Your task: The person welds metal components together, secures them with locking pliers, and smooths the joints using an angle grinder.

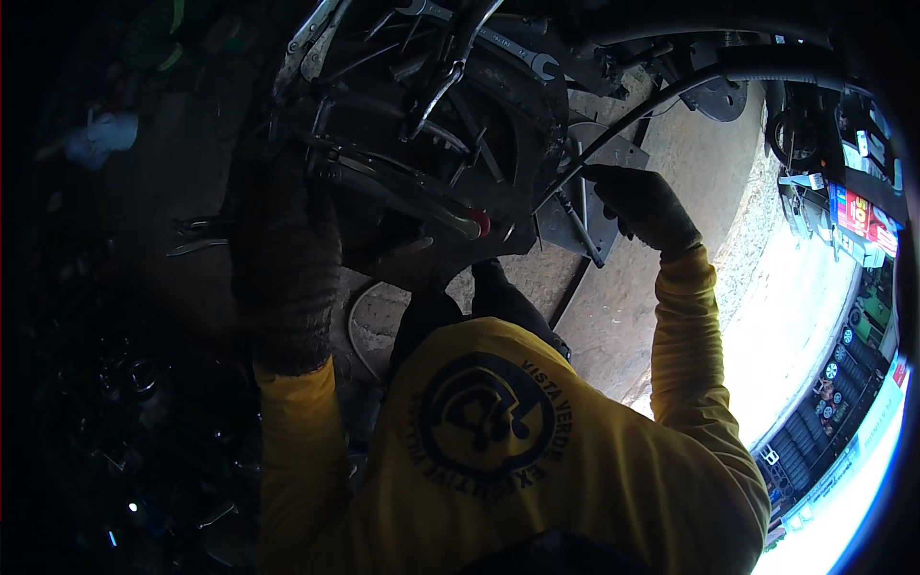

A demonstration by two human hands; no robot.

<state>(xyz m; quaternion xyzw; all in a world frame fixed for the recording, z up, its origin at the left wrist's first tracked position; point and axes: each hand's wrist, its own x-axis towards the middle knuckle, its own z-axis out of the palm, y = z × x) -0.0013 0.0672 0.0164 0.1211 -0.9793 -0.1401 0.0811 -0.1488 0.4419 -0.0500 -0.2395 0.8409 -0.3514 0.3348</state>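
My right hand [647, 206], in a dark knitted glove, is raised beside a black hose or rod [632, 113]. Its fingers are curled, with the fingertips at the rod's lower stretch; whether they grip it or something small is unclear. In deep shadow at the left is my gloved left hand [286, 273], its back showing and its fingers lost against dark metal. Between the hands lies a dark metal piece with several tools on it. Among them are a wrench [517, 50], pliers-like tools [450, 72] and a long handle with a red end [477, 223].
A flat metal plate [599, 225] with a thin bar lies just left of my right hand. More tool handles [199, 235] poke out left of my left hand. Concrete floor [709, 182] extends to the right, with stacked goods [829, 383] beyond. The far left is very dark.
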